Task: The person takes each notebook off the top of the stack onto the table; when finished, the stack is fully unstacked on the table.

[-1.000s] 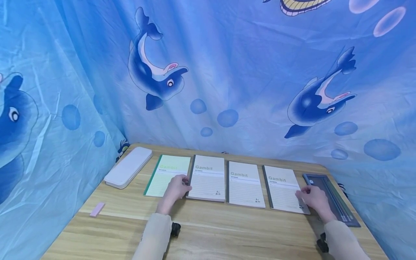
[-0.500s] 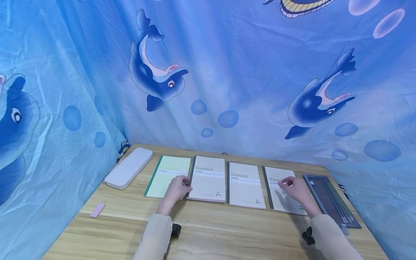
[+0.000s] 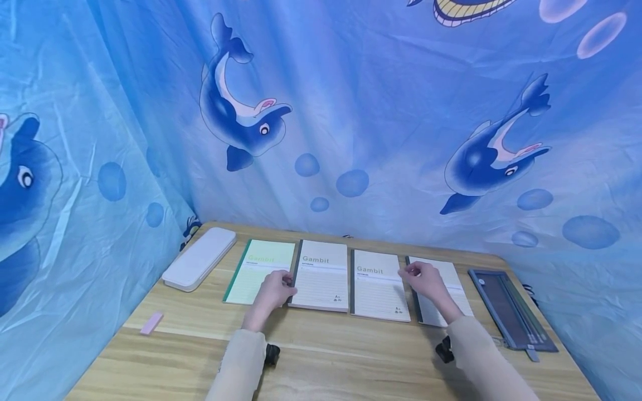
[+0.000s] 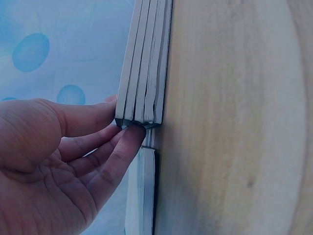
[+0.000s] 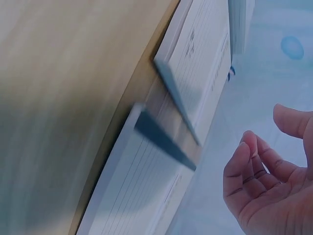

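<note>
A blue cloth backdrop [image 3: 381,111] printed with dolphins and bubbles hangs behind and to the left of a wooden table [image 3: 321,356], closing it in on those sides. On the table four notebooks lie flat in a row, side by side: a green notebook [image 3: 253,275] at the left, then a grey notebook marked Gambit [image 3: 321,275], a third notebook [image 3: 377,287], and a fourth notebook [image 3: 451,287] at the right. A dark paper trimmer [image 3: 509,309] lies just right of the fourth notebook, a white case [image 3: 198,259] lies left of the green one, and a small pink eraser [image 3: 150,323] sits near the table's left edge, well apart from the rest.

The left hand [image 3: 271,292] rests at the seam between the green notebook and the Gambit notebook; in the left wrist view its fingers [image 4: 112,161] are loosely extended, with the fingertips touching the near corner of a stack of page edges [image 4: 144,78], nothing clasped. The right hand [image 3: 423,280] hangs over the seam between the third and fourth notebooks, covering the fourth's upper left part. In the right wrist view its fingers [image 5: 254,166] are loosely curled with the palm empty, clear of the blurred covers [image 5: 186,112]; whether it touches a notebook in the head view cannot be told.
</note>
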A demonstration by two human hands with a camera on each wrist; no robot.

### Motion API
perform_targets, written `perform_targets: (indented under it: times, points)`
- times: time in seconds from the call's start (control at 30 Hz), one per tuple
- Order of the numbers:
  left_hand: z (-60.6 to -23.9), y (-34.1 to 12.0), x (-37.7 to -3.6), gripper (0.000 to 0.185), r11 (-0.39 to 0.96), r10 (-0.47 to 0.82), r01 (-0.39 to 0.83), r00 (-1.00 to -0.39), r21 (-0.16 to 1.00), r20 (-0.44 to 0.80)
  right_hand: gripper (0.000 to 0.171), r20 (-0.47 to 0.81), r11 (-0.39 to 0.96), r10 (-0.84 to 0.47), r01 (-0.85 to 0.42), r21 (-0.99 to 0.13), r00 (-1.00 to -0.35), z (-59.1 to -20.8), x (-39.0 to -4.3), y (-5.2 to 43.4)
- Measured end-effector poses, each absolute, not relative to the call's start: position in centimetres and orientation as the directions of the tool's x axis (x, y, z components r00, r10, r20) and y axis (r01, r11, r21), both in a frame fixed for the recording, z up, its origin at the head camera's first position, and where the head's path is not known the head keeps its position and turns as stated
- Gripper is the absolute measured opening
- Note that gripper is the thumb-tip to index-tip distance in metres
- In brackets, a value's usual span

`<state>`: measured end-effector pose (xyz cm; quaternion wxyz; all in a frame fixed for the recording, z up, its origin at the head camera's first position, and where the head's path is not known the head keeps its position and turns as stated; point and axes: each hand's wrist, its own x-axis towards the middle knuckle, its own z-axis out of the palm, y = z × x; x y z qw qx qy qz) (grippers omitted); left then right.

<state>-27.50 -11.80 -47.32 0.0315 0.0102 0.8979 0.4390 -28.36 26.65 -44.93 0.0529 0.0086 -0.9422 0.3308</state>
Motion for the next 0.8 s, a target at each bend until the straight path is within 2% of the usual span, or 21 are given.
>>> perform_targets:
  times: [0.23, 0.6, 0.8]
  points:
    - [-47.4, -11.9, -27.5, 0.041, 0.610, 0.052, 0.000, -0.998, 0.793, -0.040, 0.039, 0.087, 0.766, 0.002, -0.054, -0.641, -0.996, -44.9, -28.6, 24.6]
    - [-47.4, -11.8, -27.5, 0.042, 0.610, 0.040, -0.015, -0.998, 0.792, -0.050, 0.035, 0.083, 0.728, -0.011, -0.065, -0.682, -0.996, -45.6, -29.4, 21.7]
    - [-47.2, -11.8, -27.3, 0.039, 0.618, 0.045, 0.010, -0.999, 0.786, -0.023, 0.035, 0.057, 0.659, -0.026, -0.060, -0.750, -0.998, -46.2, -29.9, 20.3]
